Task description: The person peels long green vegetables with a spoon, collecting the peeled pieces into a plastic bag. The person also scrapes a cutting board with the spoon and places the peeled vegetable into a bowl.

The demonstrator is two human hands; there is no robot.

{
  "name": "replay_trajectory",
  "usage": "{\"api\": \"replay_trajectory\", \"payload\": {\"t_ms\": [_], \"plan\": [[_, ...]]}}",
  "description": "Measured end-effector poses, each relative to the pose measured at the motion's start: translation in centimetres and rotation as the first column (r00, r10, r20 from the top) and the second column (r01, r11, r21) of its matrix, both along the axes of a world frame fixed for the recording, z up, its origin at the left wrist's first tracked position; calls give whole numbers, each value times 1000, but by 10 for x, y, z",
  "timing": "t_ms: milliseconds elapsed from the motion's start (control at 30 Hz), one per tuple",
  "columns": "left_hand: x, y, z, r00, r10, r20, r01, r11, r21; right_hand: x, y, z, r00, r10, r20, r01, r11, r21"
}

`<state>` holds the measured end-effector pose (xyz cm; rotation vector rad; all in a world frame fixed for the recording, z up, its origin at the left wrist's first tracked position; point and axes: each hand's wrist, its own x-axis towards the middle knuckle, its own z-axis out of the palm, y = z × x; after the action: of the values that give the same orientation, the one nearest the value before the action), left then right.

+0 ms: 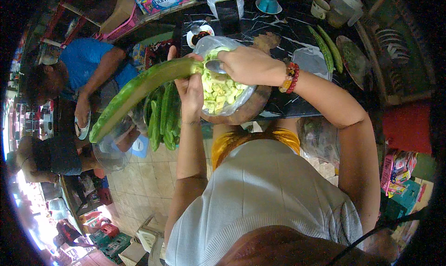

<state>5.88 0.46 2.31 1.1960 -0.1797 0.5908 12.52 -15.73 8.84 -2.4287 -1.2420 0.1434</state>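
Note:
A long, curved green gourd [139, 91] stretches from my left hand [189, 89] out to the lower left. My left fingers are closed around its pale cut end, beside the bag. In my right hand [248, 67] is a shiny metal spoon [214, 67], its rounded part close to that end. The grip on its handle is partly hidden by my fingers. Beneath both hands, a clear plastic bag [244, 101], opened wide, holds many chopped pale green pieces [218, 96]. The bag rests on a round wooden board [260, 101].
More long green gourds [165, 112] hang at the table edge by my left forearm. Two others [327, 49] lie on the black marbled table [292, 29]. A small dish with dark sauce [200, 33] and a teal cup [268, 4] stand behind. A person in blue [93, 61] works at left.

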Motion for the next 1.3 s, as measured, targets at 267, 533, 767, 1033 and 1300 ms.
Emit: {"api": "replay_trajectory", "payload": {"t_ms": [267, 533, 767, 1033, 1300], "plan": [[-2, 2, -8, 998, 5, -57, -1, 998, 64, -23, 7, 10, 996, 25, 91, -34, 994, 108], [-10, 6, 0, 982, -177, -71, 167, 977, -135, -34, 12, 4, 929, -30, 368, 11, 999, 53], [-2, 1, 16, 969, -33, -243, 28, 999, -26, -23, 10, -15, 988, -20, 156, 11, 998, 59], [10, -2, 16, 974, -109, -198, 123, 991, 58, -27, 4, -12, 997, 14, 73, -14, 1000, 4], [24, -11, 18, 958, -265, -114, 268, 963, 15, -30, 0, -28, 980, -54, -192, 88, 981, 174]]}}
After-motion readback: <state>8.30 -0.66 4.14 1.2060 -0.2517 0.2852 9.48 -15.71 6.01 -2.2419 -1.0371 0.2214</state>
